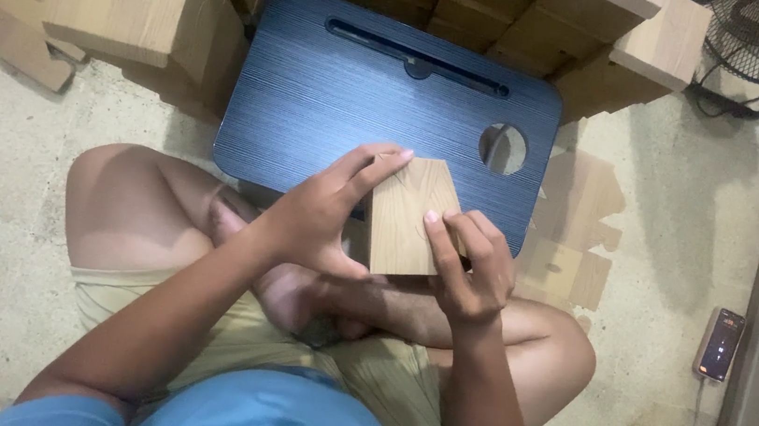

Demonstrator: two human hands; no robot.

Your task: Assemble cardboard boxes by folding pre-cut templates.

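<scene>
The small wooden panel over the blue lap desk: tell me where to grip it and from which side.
Grip the wooden panel by its two long side edges, coming in from left and right. It is a thin flat board, so its edges offer opposing faces. The left hand already pinches the left edge and top corner, the right hand the lower right edge, above the blue lap desk.

matt wood-grain block (407, 216), brushed blue board (354, 98)

Both arms reach forward — left hand (318, 221) with fingers extended, right hand (473, 265) curled, thumb pressed flat.
</scene>
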